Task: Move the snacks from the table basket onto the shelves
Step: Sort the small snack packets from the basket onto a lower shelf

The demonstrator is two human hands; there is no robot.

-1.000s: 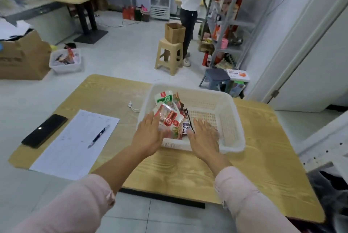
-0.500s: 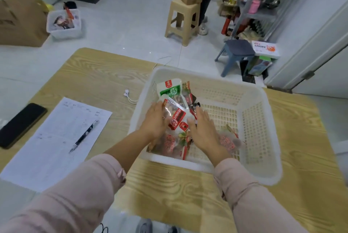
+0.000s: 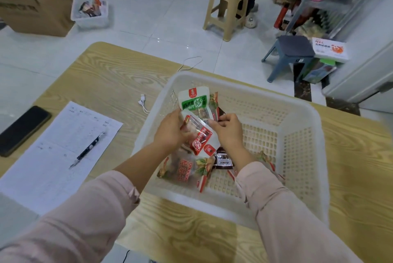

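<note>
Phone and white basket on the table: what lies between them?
Head view: a paper sheet with a pen on it, then a white cable plug near the basket.

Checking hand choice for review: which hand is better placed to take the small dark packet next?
Probably right: the dark packet lies close beside the right hand; the left hand grips the red packet.

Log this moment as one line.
left hand: grips bundle of colourful plastic snack packets | right hand: pinches same bundle | white perforated plastic basket: more packets lying inside
</note>
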